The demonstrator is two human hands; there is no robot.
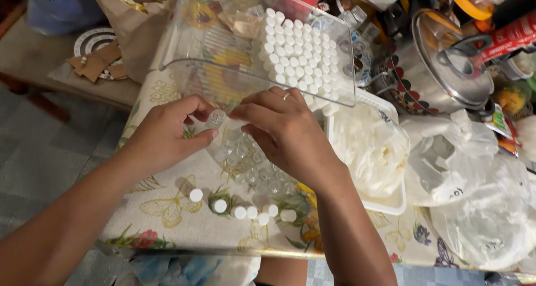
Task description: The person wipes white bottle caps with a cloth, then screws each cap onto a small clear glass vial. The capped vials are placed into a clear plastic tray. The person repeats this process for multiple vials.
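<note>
Holding a small clear glass vial (216, 117) between thumb and fingertips, the left hand (167, 134) works above a table covered by a cream oilcloth printed with butterflies and flowers (167, 219); its fingers are clamped on the vial, mouth facing up. The right hand (285, 132), a ring on one finger, meets it from the opposite side, fingertips drawn together just beside the vial's mouth; whether they pinch a cap cannot be told. Beneath both hands lies a loose cluster of empty clear vials (251, 166), uncapped. Nearer the table's front edge stands a short row of vials closed with white round caps (245, 210), well apart from the cluster. Beyond the hands, a clear rectangular plastic box (190, 34) sits tilted, holding a dense block of white-capped vials (298, 48) packed in rows at its right side. Right of the hands is a white rectangular plastic tub (391, 205) lined with a crumpled translucent bag; further clear plastic bags (474, 185) lie beside it. A steel pot with a glass lid (446, 68) stands at the far right.
</note>
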